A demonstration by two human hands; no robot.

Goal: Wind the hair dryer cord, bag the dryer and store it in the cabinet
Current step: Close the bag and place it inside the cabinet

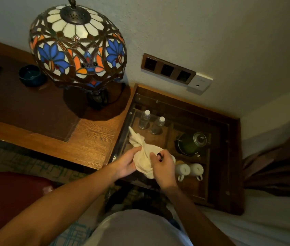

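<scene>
- Two hands grip one cream cloth bag (145,159) above the glass-topped side table (233,157), near its front-left corner.
- Left hand (126,164) cups the bag's left side, fingers curled on the cloth.
- Right hand (163,166) pinches a dark loop at the gathered neck.
- The dryer itself is hidden.

Wall (211,32): pale, textured
Desk (91,139): wooden, left of the grip
Lamp (77,47): stained-glass, lit
Floor (16,157): patterned carpet
</scene>
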